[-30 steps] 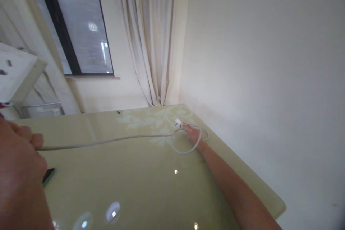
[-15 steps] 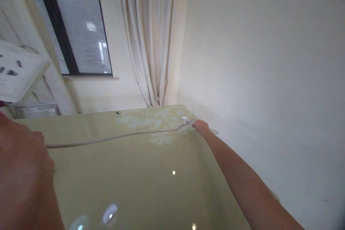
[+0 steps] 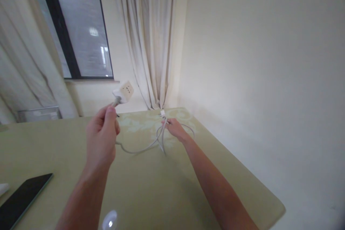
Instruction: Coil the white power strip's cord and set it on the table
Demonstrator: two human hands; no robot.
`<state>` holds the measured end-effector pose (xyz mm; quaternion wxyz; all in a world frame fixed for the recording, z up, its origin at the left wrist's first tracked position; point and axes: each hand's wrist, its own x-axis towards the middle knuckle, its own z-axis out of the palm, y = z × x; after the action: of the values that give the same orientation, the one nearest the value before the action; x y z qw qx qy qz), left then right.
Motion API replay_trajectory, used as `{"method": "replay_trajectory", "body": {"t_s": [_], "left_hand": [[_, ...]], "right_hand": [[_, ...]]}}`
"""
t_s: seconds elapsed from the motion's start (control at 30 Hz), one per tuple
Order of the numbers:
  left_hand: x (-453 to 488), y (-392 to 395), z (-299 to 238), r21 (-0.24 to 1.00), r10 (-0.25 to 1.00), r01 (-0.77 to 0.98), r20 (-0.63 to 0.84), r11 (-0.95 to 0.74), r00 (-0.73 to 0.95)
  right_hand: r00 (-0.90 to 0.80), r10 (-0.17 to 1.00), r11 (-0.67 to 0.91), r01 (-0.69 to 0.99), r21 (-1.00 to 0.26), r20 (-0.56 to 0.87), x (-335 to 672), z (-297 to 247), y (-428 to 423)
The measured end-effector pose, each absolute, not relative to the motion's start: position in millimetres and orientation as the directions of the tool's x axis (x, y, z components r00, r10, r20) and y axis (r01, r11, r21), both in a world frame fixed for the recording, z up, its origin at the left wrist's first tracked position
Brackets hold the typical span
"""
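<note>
My left hand (image 3: 102,140) is closed around a white cord just below a small white power strip (image 3: 123,92), which it holds up above the table. The white cord (image 3: 140,148) sags from that hand across the glossy green table (image 3: 151,187) toward my right hand (image 3: 174,129). That hand is closed on the cord near its plug end (image 3: 162,114), with a loop of cord lying around it on the table's pale floral print.
A dark phone or tablet (image 3: 23,198) lies flat at the table's near left. Cream curtains (image 3: 149,39) and a dark-framed window (image 3: 78,25) stand behind the table; a plain wall runs along its right edge.
My left hand has moved from the near left edge out to the middle, lifting the power strip into view. The taut cord has gone slack, and my right hand has drawn the plug end back left.
</note>
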<state>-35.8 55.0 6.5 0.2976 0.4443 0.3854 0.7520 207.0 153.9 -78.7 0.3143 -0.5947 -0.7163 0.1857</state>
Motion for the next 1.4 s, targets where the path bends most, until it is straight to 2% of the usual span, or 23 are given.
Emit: {"method": "replay_trajectory", "body": {"t_s": [0.1, 0.17, 0.2, 0.27, 0.33, 0.4, 0.47, 0.57, 0.67, 0.73, 0.77, 0.87, 0.93, 1.0, 1.07, 1.2, 1.4], "left_hand": [[-17, 59, -4, 0.840, 0.817, -0.127, 0.461, -0.528, -0.347], [-12, 62, -9, 0.850, 0.840, -0.162, 0.432, -0.501, -0.329], [-11, 62, -11, 0.850, 0.843, -0.177, 0.422, -0.496, -0.333], [-12, 63, -14, 0.857, 0.842, -0.161, 0.416, -0.489, -0.344], [-12, 63, -16, 0.877, 0.833, -0.066, 0.426, -0.477, -0.353], [-11, 64, -19, 0.885, 0.821, 0.042, 0.446, -0.463, -0.355], [-8, 67, -22, 0.888, 0.821, 0.045, 0.441, -0.457, -0.362], [-2, 70, -26, 0.876, 0.840, -0.099, 0.411, -0.471, -0.354], [4, 70, -28, 0.851, 0.849, -0.169, 0.439, -0.498, -0.293], [7, 66, -27, 0.835, 0.837, -0.152, 0.484, -0.529, -0.255], [9, 64, -27, 0.826, 0.826, -0.132, 0.509, -0.547, -0.242], [15, 53, -25, 0.797, 0.787, -0.063, 0.576, -0.601, -0.222], [19, 48, -24, 0.786, 0.773, -0.019, 0.603, -0.618, -0.199], [23, 45, -25, 0.791, 0.779, 0.011, 0.605, -0.612, -0.163], [25, 46, -27, 0.811, 0.798, 0.030, 0.580, -0.584, -0.163], [22, 53, -29, 0.871, 0.848, 0.064, 0.490, -0.488, -0.201], [27, 49, -27, 0.863, 0.869, 0.108, 0.481, -0.493, 0.118]], "right_hand": [[-0.222, 0.928, 0.370, 0.656, -0.658, 0.300, 191, -71, 134], [-0.292, 0.919, 0.394, 0.683, -0.615, 0.264, 189, -62, 120], [-0.310, 0.925, 0.379, 0.739, -0.557, 0.218, 190, -56, 113], [-0.290, 0.949, 0.315, 0.878, -0.360, 0.124, 196, -41, 97], [-0.223, 0.969, 0.239, 0.955, -0.176, 0.103, 203, -23, 79], [-0.130, 0.979, 0.146, 0.984, -0.101, 0.155, 211, -4, 60], [-0.040, 0.974, 0.059, 0.995, -0.080, 0.222, 218, 13, 44], [0.065, 0.929, 0.011, 0.979, -0.203, 0.365, 229, 30, 30], [-0.017, 0.891, 0.252, 0.850, -0.462, 0.453, 237, 34, 30], [-0.165, 0.878, 0.434, 0.670, -0.602, 0.450, 235, 30, 36], [-0.224, 0.873, 0.477, 0.580, -0.661, 0.433, 231, 26, 40], [-0.280, 0.892, 0.437, 0.341, -0.832, 0.354, 207, 11, 52], [-0.263, 0.909, 0.359, 0.105, -0.928, 0.322, 188, 3, 58], [-0.230, 0.917, 0.300, -0.146, -0.943, 0.327, 172, -2, 61], [-0.162, 0.927, 0.282, -0.293, -0.914, 0.338, 163, -4, 61], [-0.049, 0.932, 0.331, -0.285, -0.900, 0.359, 158, -6, 60], [0.017, 0.934, 0.346, -0.283, -0.894, 0.356, 150, -12, 57]]}}
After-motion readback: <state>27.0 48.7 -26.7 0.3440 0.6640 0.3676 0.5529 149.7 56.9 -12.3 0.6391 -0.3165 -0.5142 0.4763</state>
